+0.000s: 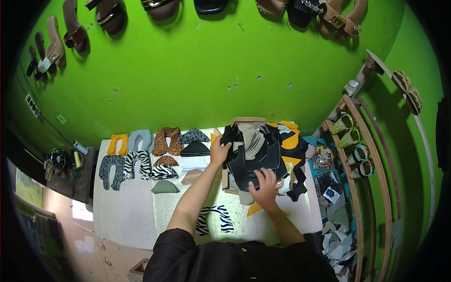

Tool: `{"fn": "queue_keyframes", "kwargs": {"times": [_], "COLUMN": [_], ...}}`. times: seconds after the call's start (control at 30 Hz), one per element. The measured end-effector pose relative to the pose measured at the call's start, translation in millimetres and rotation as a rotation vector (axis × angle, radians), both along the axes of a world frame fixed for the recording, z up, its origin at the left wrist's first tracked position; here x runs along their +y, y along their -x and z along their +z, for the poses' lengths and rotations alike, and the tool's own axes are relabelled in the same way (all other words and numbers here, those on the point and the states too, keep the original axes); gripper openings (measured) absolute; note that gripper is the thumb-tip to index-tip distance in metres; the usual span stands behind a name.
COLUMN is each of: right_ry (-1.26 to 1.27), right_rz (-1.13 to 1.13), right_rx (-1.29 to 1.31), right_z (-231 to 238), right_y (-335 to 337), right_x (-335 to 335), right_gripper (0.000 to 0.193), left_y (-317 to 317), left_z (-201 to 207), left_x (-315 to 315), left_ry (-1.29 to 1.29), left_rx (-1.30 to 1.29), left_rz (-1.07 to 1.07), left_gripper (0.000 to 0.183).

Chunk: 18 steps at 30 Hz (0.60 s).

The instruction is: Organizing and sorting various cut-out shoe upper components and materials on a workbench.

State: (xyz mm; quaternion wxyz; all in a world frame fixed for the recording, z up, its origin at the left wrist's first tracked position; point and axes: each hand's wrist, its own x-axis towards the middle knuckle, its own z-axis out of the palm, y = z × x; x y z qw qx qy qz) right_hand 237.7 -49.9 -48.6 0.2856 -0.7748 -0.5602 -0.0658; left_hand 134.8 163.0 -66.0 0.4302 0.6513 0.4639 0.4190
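A cardboard box [249,120] on the table is heaped with flat cut shoe-material pieces. Most are black pieces [251,164], with a stack of beige-grey pieces [253,141] among them. At the box's left side, my left hand [220,149] closes its fingers on a crumpled black piece [229,135]; part of the grip is hidden. My right hand [266,189] lies with fingers spread over the black pieces at the near right of the heap. A zebra-print piece [225,218] rests on the table close to my body. An orange piece [254,208] lies beside my right wrist.
Sorted stacks of orange, grey, leopard-print [167,141] and zebra-print pieces [137,164] cover the table's left. Orange and black scraps [296,150] spread right of the box. A wooden rack [371,188] with sandals stands at right. More sandals [159,9] hang on the green wall.
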Motion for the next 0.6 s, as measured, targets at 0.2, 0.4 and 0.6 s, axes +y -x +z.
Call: {"fn": "queue_keyframes", "kwargs": {"times": [0.2,0.4,0.6], "right_ry": [-0.105,-0.080,-0.093], "right_rz": [-0.197,-0.159,-0.115], "right_rx": [0.006,-0.037,-0.022], "right_z": [-4.0,-8.1,-1.8], "right_y": [-8.5,-11.5,-8.5], "right_x": [6.1,6.4,9.3], "right_gripper": [0.048,0.043,0.043], "left_y": [-5.9,7.7,29.7], "left_z": [9.0,10.7,14.9], "left_x": [-33.7,-72.1,-101.2], "left_ry": [-0.706,-0.429,-0.385], "left_rx": [0.400,0.381,0.560], "left_rz": [-0.369,-0.610,-0.751], "left_gripper": [0.029,0.022,0.023]}}
